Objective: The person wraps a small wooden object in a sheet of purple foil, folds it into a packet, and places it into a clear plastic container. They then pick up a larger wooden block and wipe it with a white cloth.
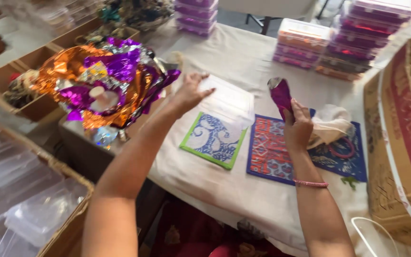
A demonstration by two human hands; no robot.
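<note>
Stacks of purple-lidded boxes [305, 45] line the bench [224, 185] beyond your right hand [297, 127] gripping a magenta foil cone [280, 95], your open left hand [190, 92] touching a clear packet [227, 102].

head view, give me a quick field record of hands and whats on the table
left hand: open, reaching toward clear plastic box
right hand: gripping magenta foil cone
table: white cloth
mats: green-edged blue mat; red and blue mat
left side: orange and purple foil pile
back: stacked boxes
</note>
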